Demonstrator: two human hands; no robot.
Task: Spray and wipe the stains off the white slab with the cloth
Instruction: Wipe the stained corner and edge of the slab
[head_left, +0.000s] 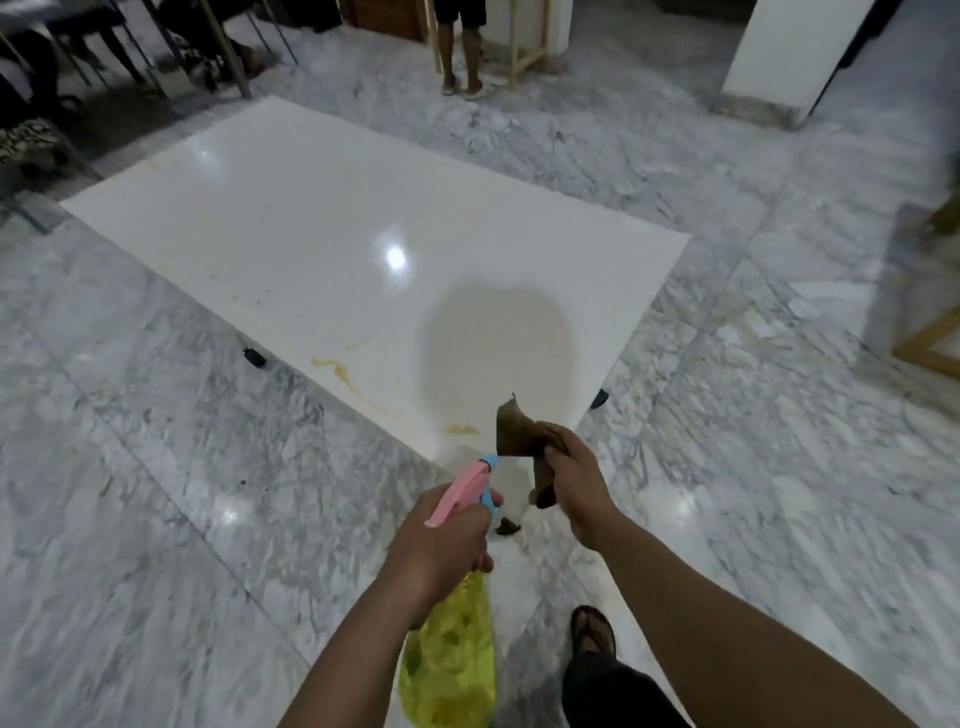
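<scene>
A large glossy white slab (332, 244) lies flat on the marble floor ahead of me. Yellow-brown stains (337, 370) streak it near its front left edge, a smaller blot (461, 429) marks the near corner, and faint marks sit farther left. My left hand (441, 545) grips a spray bottle (452, 670) with a yellow body and a pink and blue trigger head (462, 488), its nozzle aimed at the slab's near corner. My right hand (576, 478) holds a crumpled brown cloth (519, 436) just above that corner.
Another person's legs (460, 52) stand beyond the slab. Dark table and chair legs (208, 57) crowd the far left, a white pillar (779, 57) rises at the far right, and a wooden frame (930, 343) sits at the right edge. My sandalled foot (592, 631) is below.
</scene>
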